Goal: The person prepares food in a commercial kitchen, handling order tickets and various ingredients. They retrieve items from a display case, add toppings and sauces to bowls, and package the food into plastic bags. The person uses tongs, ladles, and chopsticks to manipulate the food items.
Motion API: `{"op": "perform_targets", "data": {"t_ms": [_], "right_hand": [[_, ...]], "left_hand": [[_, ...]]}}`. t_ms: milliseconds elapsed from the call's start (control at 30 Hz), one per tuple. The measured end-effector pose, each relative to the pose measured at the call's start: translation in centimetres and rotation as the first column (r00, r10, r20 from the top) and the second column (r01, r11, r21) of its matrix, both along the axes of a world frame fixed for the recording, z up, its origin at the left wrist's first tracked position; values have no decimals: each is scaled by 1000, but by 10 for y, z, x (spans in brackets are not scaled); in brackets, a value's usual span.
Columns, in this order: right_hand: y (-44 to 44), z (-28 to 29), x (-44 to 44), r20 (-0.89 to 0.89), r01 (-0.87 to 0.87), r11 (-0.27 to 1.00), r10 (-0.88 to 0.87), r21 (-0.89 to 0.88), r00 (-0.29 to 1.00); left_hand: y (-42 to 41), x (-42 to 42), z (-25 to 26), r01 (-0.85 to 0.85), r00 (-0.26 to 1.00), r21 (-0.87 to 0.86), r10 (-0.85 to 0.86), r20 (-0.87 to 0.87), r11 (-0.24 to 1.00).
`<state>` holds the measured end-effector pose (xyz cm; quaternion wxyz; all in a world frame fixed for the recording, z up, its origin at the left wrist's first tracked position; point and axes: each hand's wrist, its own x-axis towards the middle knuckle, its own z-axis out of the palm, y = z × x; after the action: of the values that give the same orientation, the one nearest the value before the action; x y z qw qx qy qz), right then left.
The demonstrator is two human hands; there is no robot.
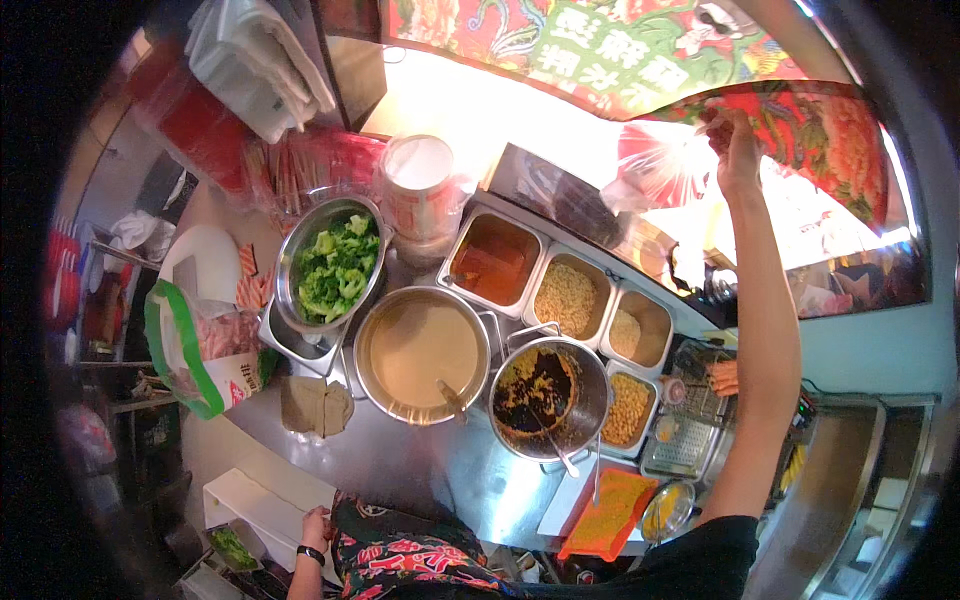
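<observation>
Raised high at the upper right, my right hand (735, 154) is at the red floral cloth banner (814, 150), its fingers bent around something small that I cannot make out. Beside my floral apron (397, 555), at the lower left, my left hand (319, 525) is curled, and what is in it does not show. Before me stand a steel pot of tan sauce (420, 349), a steel pot of dark sauce with a spoon (536, 394) and a steel bowl of broccoli (337, 266).
Steel pans hold red sauce (495, 259), chopped nuts (566, 296) and peanuts (630, 409). An orange cutting board (607, 510) lies near the counter's front edge. Left are a green-edged plastic bag (202, 360) and a folded brown cloth (315, 405). A white tub (420, 187) stands behind.
</observation>
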<state>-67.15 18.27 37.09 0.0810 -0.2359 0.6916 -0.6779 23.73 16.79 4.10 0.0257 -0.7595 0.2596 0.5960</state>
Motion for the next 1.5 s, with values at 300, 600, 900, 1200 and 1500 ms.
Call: {"op": "perform_targets", "data": {"t_ms": [300,600,900,1200,1500], "right_hand": [[-44,-53,-123,65,55,998,-58,35,996],[0,-108,-216,-285,-138,952,217,272,934],[-9,-155,-202,-497,56,868,228,493,837],[-61,-247,-77,-892,531,732,246,427,378],[-59,-239,-30,-923,720,683,-185,126,337]], "left_hand": [[-20,-73,1,-1,1000,-58,0,-15,998],[-51,-96,2,544,838,-410,-503,212,732],[-133,-163,-59,862,492,-477,-517,701,173],[-109,-153,-91,947,300,-308,-609,735,96],[-31,-171,-77,927,-167,-166,-765,623,-337]]}}
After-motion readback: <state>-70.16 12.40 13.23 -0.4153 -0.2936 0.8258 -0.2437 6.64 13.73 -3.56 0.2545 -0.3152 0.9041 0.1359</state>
